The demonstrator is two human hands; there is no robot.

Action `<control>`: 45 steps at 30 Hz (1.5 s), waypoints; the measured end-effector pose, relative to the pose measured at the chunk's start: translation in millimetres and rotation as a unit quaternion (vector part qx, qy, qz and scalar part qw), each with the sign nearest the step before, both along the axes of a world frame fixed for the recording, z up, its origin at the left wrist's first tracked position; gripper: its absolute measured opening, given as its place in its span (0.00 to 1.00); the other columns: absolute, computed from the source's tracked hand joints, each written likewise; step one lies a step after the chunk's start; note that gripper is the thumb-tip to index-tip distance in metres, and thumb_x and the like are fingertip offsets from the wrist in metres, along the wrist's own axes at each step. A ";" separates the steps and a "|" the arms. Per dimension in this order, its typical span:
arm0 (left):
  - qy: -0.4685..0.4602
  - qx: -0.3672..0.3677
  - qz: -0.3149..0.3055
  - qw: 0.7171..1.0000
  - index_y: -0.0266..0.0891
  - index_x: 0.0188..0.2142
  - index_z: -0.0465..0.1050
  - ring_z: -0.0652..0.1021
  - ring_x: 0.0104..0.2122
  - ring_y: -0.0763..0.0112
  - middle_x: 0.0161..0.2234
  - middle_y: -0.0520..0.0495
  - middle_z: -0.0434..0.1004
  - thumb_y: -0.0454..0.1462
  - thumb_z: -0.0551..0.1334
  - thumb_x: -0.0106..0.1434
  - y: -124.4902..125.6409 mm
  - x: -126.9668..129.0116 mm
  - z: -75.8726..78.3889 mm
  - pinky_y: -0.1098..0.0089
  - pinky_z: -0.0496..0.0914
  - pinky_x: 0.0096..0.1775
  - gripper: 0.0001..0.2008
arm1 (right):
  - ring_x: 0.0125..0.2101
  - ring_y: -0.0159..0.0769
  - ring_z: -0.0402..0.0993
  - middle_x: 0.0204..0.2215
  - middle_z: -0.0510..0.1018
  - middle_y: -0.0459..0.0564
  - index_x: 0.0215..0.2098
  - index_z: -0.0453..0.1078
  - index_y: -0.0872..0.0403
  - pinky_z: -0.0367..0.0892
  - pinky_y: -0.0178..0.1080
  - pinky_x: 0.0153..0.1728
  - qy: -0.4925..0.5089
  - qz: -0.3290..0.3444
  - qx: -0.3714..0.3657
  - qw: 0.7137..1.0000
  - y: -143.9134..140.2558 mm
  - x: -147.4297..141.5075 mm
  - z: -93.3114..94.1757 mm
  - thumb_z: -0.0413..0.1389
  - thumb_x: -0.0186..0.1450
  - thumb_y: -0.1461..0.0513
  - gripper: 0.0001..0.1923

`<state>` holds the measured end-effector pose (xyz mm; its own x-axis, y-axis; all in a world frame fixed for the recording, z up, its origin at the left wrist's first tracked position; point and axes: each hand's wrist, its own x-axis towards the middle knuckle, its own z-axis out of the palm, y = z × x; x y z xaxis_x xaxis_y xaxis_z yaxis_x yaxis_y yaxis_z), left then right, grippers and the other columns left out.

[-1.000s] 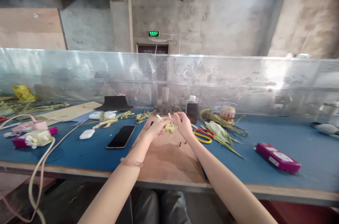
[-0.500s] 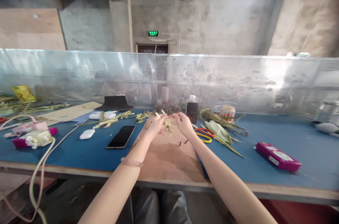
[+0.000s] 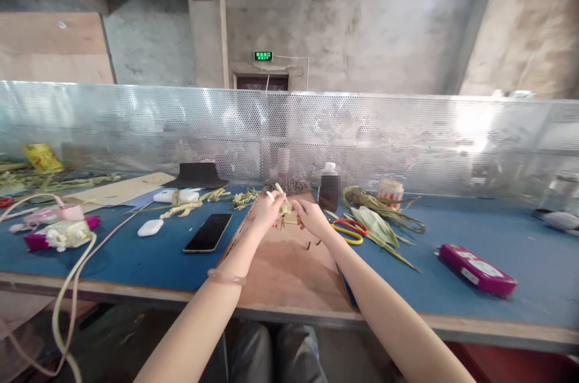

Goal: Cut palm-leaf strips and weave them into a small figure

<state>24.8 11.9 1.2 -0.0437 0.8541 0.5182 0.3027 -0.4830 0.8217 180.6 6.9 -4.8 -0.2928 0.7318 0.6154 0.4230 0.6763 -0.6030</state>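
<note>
Pale yellow-green plant strips (image 3: 284, 208), perhaps knotted or woven into a small piece, are held over a brown board (image 3: 289, 274). My left hand (image 3: 268, 212) is closed on them, with strip ends poking up past its fingertips. Close by on the right, my right hand (image 3: 308, 214) has its fingers curled together at the piece's edge. Whatever is between those fingers is too small to make out. Two short dark bits lie on the board below the right hand.
Right of the board lie scissors (image 3: 350, 229) with red and yellow handles, dried leaves (image 3: 373, 223), and a magenta box (image 3: 477, 268). A dark bottle (image 3: 329, 190) stands behind. To the left are a phone (image 3: 208, 232), a white case (image 3: 150, 227) and cables (image 3: 75, 286).
My right hand has come in left and a little down, nearer the left hand, and its fingers have curled tighter. My left hand still grips the strips. The view has shifted slightly.
</note>
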 end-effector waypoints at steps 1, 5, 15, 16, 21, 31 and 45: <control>0.006 0.005 -0.017 1.000 0.39 0.29 0.64 0.59 0.13 0.80 0.16 0.58 0.55 0.45 0.54 0.61 -1.2 0.8 0.4 0.77 0.53 0.18 0.12 | 0.13 0.29 0.64 0.11 0.67 0.41 0.25 0.67 0.54 0.60 0.31 0.20 0.006 0.011 -0.008 1.000 -1.9 -1.5 0.4 0.43 0.65 0.51 0.21; 0.014 -0.005 -0.088 0.996 0.39 0.30 0.62 0.57 0.11 0.80 0.14 0.60 0.54 0.45 0.53 0.63 -7.1 4.0 0.7 0.77 0.51 0.15 0.11 | 0.10 0.28 0.62 0.11 0.67 0.41 0.28 0.67 0.54 0.58 0.29 0.14 0.044 0.062 -0.069 0.995 -9.9 -7.4 3.5 0.43 0.64 0.47 0.23; -0.061 -0.049 -0.153 0.985 0.37 0.28 0.63 0.56 0.11 0.82 0.15 0.60 0.53 0.47 0.57 0.59 -18.4 10.5 6.9 0.77 0.51 0.15 0.14 | 0.08 0.25 0.57 0.08 0.64 0.39 0.21 0.61 0.54 0.53 0.29 0.10 0.162 0.136 -0.149 0.966 -9.3 -6.3 5.8 0.50 0.60 0.48 0.19; -0.070 -0.053 -0.165 0.982 0.37 0.28 0.63 0.57 0.12 0.82 0.15 0.59 0.54 0.47 0.58 0.58 -19.0 10.8 7.8 0.77 0.52 0.15 0.15 | 0.08 0.26 0.57 0.08 0.64 0.39 0.21 0.61 0.54 0.54 0.29 0.10 0.174 0.127 -0.142 0.966 -8.0 -5.6 5.8 0.50 0.60 0.48 0.19; -0.066 -0.057 -0.157 0.984 0.36 0.27 0.65 0.60 0.15 0.80 0.17 0.56 0.59 0.48 0.62 0.54 -19.8 11.3 9.1 0.77 0.53 0.18 0.16 | 0.10 0.27 0.56 0.10 0.63 0.40 0.24 0.67 0.55 0.54 0.31 0.12 0.193 0.072 -0.103 0.973 -3.6 -3.1 4.9 0.49 0.59 0.48 0.20; -0.004 0.032 -0.059 0.998 0.39 0.22 0.59 0.64 0.15 0.76 0.16 0.54 0.60 0.45 0.55 0.62 -10.8 10.0 4.4 0.74 0.57 0.19 0.16 | 0.17 0.29 0.55 0.12 0.59 0.40 0.17 0.57 0.53 0.52 0.32 0.22 0.141 -0.078 0.027 0.987 -6.7 -4.8 6.8 0.44 0.63 0.50 0.22; 0.054 0.077 0.064 0.993 0.40 0.23 0.62 0.70 0.22 0.67 0.16 0.51 0.64 0.42 0.55 0.62 -8.7 12.0 3.5 0.71 0.60 0.28 0.13 | 0.17 0.30 0.53 0.15 0.64 0.44 0.19 0.59 0.53 0.49 0.33 0.22 0.073 -0.176 0.091 0.977 -5.3 -5.0 3.3 0.41 0.65 0.53 0.21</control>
<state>36.8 3.2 4.7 -0.0831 0.7549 0.6506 0.4521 -0.5532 0.6997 175.6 1.6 -1.5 0.0584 0.6456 0.7615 0.5679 0.6058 -0.5572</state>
